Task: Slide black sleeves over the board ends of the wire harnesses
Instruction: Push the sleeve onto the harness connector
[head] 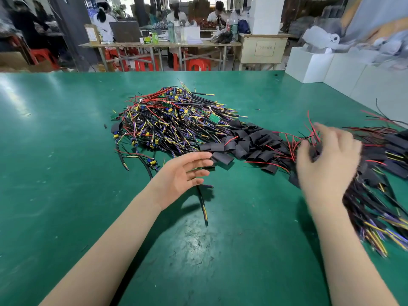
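Observation:
A tangled heap of wire harnesses (167, 118) with small green boards lies in the middle of the green table (55, 151). Loose black sleeves (249, 142) are spread to its right. My left hand (183, 173) hovers palm-up with straight fingers, its tips by one black sleeve (223, 159); it holds nothing. One harness cable (203, 206) lies under that hand. My right hand (326, 160) is blurred, fingers curled at a sleeved harness end with red wires (313, 133). A pile of sleeved harnesses (379, 195) lies to the right.
White foam boxes (326, 69) line the table's far right edge. Beyond the table are workbenches, red stools (198, 64) and seated people. Small wire scraps lie on the table near me.

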### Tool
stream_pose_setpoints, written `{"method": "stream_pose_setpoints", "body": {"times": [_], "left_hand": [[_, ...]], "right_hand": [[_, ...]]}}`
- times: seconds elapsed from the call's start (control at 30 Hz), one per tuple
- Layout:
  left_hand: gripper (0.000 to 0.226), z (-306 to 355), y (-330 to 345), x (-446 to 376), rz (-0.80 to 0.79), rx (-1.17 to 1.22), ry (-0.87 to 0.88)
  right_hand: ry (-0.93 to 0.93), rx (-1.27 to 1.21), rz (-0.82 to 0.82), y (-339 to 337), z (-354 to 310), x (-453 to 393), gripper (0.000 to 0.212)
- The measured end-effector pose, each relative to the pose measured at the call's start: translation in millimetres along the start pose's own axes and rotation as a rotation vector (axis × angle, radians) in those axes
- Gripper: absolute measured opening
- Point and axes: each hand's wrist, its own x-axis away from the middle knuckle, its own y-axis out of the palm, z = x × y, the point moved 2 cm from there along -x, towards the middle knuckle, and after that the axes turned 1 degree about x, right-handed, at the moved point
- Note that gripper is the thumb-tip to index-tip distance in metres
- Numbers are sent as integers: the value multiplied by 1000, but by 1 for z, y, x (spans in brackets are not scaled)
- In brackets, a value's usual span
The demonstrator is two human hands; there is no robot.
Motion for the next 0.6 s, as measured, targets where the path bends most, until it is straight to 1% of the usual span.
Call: {"method": "stream_pose_setpoints", "body": {"times": [0.03,0.07,0.13,0.2,0.27,0.3,0.37,0.43,0.5,0.53,0.6], "left_hand": [[38,0,-1,-1,6,-12,4],[39,0,-1,-1,15,-24,7],[41,0,-3,-3,38,-51,20],[35,-1,-6,-3,75,-99,66],[22,0,-8,-3,121,-154,153],[19,2,-9,-3,143,-193,202],[17,5,-13,-4,220,-366,315],[16,10,-20,-8,356,-694,436],[18,17,-29,-14,487,-974,519],[20,21,-33,-18,524,-1068,539],[22,28,-43,-29,541,-1234,528]], "right_hand": [[-86,-67,-30,3,-13,5,31],[-164,-146,-106,7,-28,11,28],[-329,-283,-341,15,-54,28,24],[-481,-323,-571,22,-75,49,30],[-546,-349,-741,27,-87,65,41],[-566,-353,-800,29,-90,70,43],[-607,-330,-853,33,-92,75,40],[-602,-315,-853,35,-91,74,33],[-538,-301,-807,37,-87,71,26],[-488,-294,-766,38,-84,68,23],[-384,-236,-684,41,-76,63,22]]}}
